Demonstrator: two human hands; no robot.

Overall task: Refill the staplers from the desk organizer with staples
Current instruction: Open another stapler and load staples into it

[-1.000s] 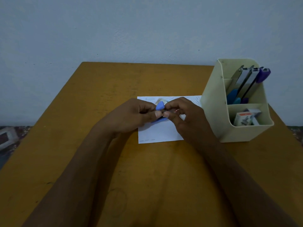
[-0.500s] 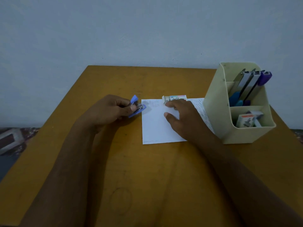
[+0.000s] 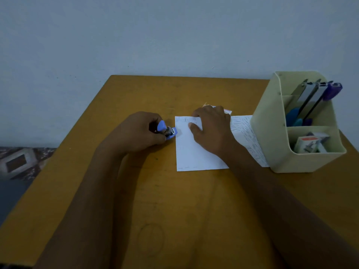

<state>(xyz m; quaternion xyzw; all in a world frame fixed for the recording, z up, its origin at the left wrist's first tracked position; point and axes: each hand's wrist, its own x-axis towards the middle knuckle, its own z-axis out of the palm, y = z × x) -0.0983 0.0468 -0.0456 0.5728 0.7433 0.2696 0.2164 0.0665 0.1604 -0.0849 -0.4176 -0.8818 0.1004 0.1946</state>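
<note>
Blue stapler [image 3: 169,131], where is it?
— Just left of the paper sheet [image 3: 194,156], gripped in the left hand [image 3: 139,133].
— And the right hand [image 3: 211,131]?
— Resting on the sheet, fingers over a small staple box [image 3: 227,111] at its far edge; can't tell if they grip it. The desk organizer [image 3: 268,133] stands right of the sheet.

A wooden table [image 3: 174,200] carries a paper sheet [image 3: 190,152] and a desk organizer [image 3: 272,136].

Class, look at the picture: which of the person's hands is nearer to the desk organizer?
The right hand: it rests on the paper just left of the organizer. The left hand grips the blue stapler farther left, past the paper's edge.
</note>
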